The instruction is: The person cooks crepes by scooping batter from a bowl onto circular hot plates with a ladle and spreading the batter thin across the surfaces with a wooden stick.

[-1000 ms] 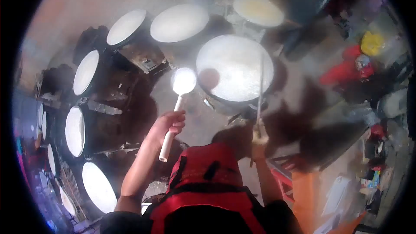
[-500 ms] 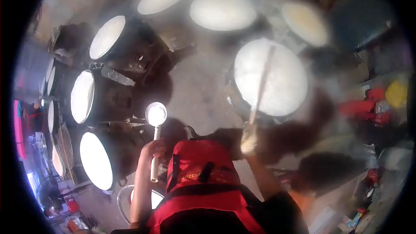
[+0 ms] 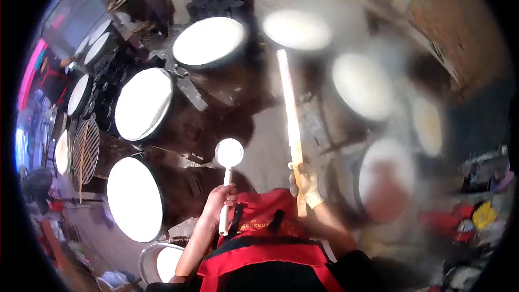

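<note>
My left hand (image 3: pixel 220 197) is closed round the pale handle of a ladle (image 3: pixel 229 153), its round bowl pointing away from me and shining white. In my right hand (image 3: pixel 307 181), which wears a pale, stained glove, is a long flat wooden stick (image 3: pixel 291 113). White liquid coats much of the stick's far part. Its tip lies just in front of a round vat of white liquid (image 3: pixel 297 30) at the back. To the left of the ladle stands another vat of white liquid (image 3: pixel 134 200).
More white-filled vats (image 3: pixel 210 41) curve round me; steam blurs those on the right, such as a vat (image 3: pixel 363 86). A metal pot (image 3: pixel 148 262) stands by my left forearm. A slatted round rack (image 3: pixel 86 154) is at far left. Red and yellow items (image 3: pixel 484 215) lie at right.
My view has turned left, so the vats have shifted rightward. The wooden stick has left its place over the right-hand vat and now points ahead. The ladle stays in my left hand.
</note>
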`<action>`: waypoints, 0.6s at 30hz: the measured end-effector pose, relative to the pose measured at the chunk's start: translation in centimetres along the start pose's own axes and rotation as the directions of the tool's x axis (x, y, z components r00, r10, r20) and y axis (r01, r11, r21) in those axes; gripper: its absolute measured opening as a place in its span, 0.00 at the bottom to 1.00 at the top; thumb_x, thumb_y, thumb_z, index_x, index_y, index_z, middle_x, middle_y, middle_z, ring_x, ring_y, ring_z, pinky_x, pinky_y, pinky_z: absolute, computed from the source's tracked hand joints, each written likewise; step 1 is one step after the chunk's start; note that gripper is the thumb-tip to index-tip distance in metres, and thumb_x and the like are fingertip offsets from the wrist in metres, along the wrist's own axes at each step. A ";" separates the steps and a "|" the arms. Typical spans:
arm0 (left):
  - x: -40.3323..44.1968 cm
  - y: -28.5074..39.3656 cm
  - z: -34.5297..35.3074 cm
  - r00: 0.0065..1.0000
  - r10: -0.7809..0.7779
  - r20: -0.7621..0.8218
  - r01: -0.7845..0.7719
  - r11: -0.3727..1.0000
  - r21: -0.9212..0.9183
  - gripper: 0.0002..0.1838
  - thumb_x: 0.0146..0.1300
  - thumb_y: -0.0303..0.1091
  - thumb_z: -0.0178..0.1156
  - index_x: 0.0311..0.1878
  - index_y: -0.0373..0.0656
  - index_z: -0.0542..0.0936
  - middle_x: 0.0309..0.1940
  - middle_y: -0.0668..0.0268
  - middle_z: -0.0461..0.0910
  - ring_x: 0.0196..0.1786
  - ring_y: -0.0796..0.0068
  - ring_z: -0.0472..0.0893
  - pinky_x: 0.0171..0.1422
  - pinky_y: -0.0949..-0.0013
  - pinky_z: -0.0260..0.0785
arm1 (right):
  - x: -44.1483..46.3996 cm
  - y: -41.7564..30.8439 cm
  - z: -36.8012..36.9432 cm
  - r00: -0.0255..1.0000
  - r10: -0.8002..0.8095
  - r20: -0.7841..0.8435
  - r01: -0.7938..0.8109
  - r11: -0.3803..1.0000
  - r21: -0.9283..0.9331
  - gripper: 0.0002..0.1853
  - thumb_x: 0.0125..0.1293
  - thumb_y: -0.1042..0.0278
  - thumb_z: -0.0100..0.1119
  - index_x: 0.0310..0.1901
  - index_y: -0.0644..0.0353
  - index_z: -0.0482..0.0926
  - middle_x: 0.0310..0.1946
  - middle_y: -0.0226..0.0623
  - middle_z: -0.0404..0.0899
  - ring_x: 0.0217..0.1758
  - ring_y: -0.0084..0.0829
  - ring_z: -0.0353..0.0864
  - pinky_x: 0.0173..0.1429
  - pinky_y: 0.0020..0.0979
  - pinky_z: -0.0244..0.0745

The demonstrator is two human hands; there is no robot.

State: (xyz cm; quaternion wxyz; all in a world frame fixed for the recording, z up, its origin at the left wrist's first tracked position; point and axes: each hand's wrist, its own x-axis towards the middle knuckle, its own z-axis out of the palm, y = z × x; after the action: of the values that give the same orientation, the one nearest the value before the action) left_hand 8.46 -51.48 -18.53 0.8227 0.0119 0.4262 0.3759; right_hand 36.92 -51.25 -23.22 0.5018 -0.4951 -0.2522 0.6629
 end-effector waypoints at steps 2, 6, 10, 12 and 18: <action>0.3 2.9 -0.8 0.998 0.063 -0.027 -0.063 0.998 0.023 0.04 0.65 0.26 0.48 0.34 0.40 0.66 0.22 0.70 0.63 0.19 0.85 0.61 0.16 0.84 0.51 | 4.1 -1.4 2.8 0.999 0.028 0.021 -0.028 1.000 0.006 0.27 0.64 0.43 0.52 0.46 0.63 0.74 0.17 0.31 0.71 0.09 0.24 0.67 0.12 0.25 0.62; -0.2 5.6 -1.0 0.960 0.211 -0.184 -0.205 0.978 0.050 0.04 0.65 0.28 0.50 0.36 0.39 0.67 0.23 0.69 0.64 0.18 0.84 0.62 0.16 0.81 0.53 | 10.8 -1.9 5.9 1.000 0.024 0.018 -0.022 0.994 -0.109 0.20 0.64 0.50 0.56 0.43 0.62 0.76 0.16 0.31 0.71 0.09 0.24 0.67 0.11 0.26 0.61; 0.1 8.5 -1.3 0.925 0.302 -0.233 -0.326 0.942 -0.076 0.05 0.66 0.30 0.50 0.41 0.38 0.69 0.21 0.72 0.63 0.16 0.86 0.59 0.17 0.82 0.51 | 20.9 -0.7 7.7 0.981 -0.194 -0.030 0.174 0.928 -0.330 0.13 0.66 0.59 0.55 0.45 0.58 0.76 0.18 0.26 0.70 0.14 0.20 0.68 0.15 0.24 0.62; 0.6 10.2 -1.8 0.926 0.313 -0.212 -0.342 0.932 -0.120 0.05 0.66 0.29 0.49 0.41 0.38 0.69 0.20 0.74 0.60 0.17 0.88 0.58 0.16 0.83 0.50 | 26.9 -1.0 7.9 0.965 -0.254 -0.071 0.217 0.919 -0.329 0.13 0.67 0.60 0.53 0.48 0.57 0.76 0.20 0.25 0.70 0.16 0.19 0.68 0.17 0.24 0.63; 3.2 16.2 1.3 0.822 0.350 -0.450 -0.471 0.861 -0.192 0.09 0.67 0.29 0.49 0.47 0.37 0.69 0.22 0.70 0.62 0.17 0.86 0.59 0.15 0.83 0.49 | 54.9 -1.9 7.5 0.816 -0.578 -0.021 0.281 0.428 -0.859 0.25 0.69 0.46 0.43 0.65 0.38 0.63 0.26 0.43 0.76 0.23 0.45 0.74 0.30 0.41 0.71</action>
State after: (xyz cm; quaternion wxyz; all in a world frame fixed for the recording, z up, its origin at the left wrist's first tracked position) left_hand 0.67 -37.50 -14.46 0.6084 -0.0953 0.5115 0.5993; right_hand 30.52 0.88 -40.92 0.3964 -0.6857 -0.5680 0.2238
